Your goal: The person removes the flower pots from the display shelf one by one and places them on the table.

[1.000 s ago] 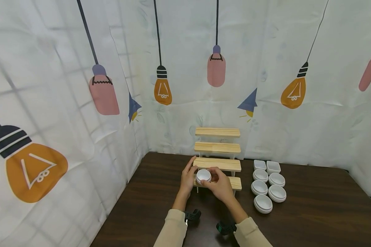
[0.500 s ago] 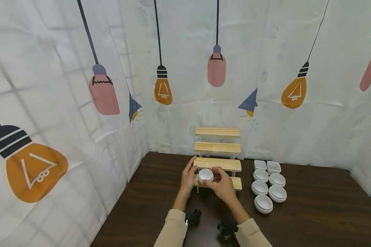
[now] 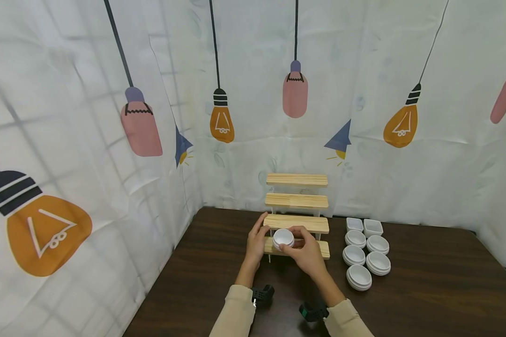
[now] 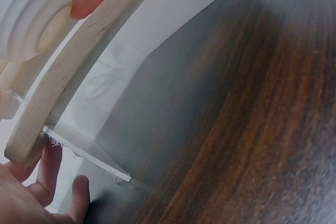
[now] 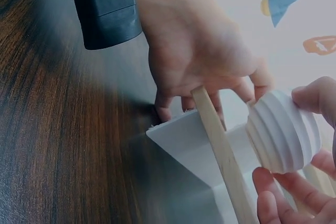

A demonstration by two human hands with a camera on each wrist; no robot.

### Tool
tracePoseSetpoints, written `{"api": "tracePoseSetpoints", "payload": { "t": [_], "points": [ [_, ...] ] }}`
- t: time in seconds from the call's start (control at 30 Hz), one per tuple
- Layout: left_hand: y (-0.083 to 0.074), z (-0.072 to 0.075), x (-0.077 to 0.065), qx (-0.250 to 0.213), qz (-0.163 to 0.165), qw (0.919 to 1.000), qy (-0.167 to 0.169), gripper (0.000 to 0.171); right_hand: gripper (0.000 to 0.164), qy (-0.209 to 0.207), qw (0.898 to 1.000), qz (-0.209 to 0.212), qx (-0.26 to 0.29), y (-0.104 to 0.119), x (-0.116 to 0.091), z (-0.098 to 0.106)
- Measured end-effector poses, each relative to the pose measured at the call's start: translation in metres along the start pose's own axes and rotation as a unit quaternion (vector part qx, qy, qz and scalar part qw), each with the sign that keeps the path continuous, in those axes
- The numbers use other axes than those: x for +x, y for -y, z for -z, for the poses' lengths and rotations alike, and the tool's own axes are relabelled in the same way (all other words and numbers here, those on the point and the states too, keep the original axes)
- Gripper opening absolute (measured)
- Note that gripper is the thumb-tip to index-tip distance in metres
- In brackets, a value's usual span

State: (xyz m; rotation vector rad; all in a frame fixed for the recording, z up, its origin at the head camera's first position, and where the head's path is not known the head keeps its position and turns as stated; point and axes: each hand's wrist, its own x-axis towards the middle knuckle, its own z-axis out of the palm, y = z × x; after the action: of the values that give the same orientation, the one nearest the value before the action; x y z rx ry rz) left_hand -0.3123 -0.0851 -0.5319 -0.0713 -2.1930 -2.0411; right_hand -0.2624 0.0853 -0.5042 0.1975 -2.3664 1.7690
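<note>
Small white bowls (image 3: 283, 237), nested in a stack, are between the thumb and fingers of my right hand (image 3: 307, 252). The stack's ridged side (image 5: 286, 132) shows in the right wrist view. It is at the lowest wooden plank (image 3: 312, 250) of a stepped display stand; whether it touches the plank I cannot tell. My left hand (image 3: 255, 244) is at the left end of the stand with fingers extended, touching the plank's end. In the left wrist view, the left hand's fingers (image 4: 50, 171) lie beside the plank end and the white side support (image 4: 89, 156).
Further white round bowl stacks (image 3: 359, 277) stand in two columns on the dark table (image 3: 438, 281) right of the stand, with square white dishes (image 3: 373, 227) behind them. Higher planks (image 3: 296, 200) rise toward the printed curtain (image 3: 244, 164).
The bowl stack has shifted slightly right along the lowest plank with my right hand. My left hand stays at the stand's left end.
</note>
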Motion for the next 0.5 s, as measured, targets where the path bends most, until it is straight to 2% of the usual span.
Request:
{"api": "tracePoseSetpoints", "payload": {
  "t": [0.27, 0.5],
  "points": [
    [-0.002, -0.001, 0.001, 0.014, 0.005, 0.9999, -0.002, 0.047, 0.051, 0.0, 1.0, -0.026, 0.002, 0.002, -0.003, 0.006],
    [-0.001, -0.001, -0.001, 0.007, -0.001, 1.0, -0.001, 0.045, 0.051, -0.006, 0.999, -0.032, -0.005, 0.001, -0.004, 0.013]
  ]
}}
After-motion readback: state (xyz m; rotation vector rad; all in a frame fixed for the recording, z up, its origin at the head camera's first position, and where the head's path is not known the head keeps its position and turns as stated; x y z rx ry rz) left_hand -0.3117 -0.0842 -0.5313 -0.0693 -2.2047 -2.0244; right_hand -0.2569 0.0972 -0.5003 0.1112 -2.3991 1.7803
